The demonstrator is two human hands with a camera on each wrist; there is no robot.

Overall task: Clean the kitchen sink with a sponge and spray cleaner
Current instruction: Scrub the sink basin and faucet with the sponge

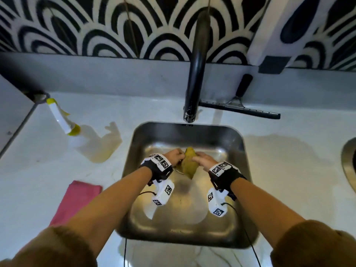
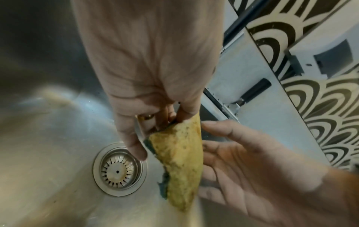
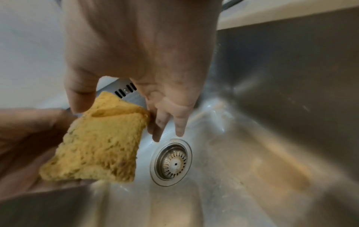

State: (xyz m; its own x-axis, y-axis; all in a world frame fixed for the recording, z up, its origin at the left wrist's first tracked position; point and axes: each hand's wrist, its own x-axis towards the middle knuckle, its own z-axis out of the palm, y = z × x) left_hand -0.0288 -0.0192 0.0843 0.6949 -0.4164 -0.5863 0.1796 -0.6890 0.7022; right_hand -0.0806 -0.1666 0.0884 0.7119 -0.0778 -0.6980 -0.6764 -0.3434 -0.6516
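l hand [image 2: 151, 69] pinches scouring sponge [image 2: 180, 161] over steel sink [image 3: 291, 61], r hand [image 3: 145, 46] straight-fingered against it; sink looks streaky, scrub + rinse prob. left.

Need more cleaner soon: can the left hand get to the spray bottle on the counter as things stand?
Probably yes, once freed: the left hand pinches the sponge over the sink, and the spray bottle sits on the counter to its left with nothing between.

Setting: kitchen. Stainless sink [image 1: 163, 134] set in pale worktop [image 1: 38, 160], centre frame; black tap [image 1: 194, 74] above it; black-and-white scallop-patterned backsplash [image 1: 96, 26] across top; squeegee [image 1: 238, 108] right of tap; spray bottle [image 1: 61, 118] and pink cloth [image 1: 75, 201] at left.
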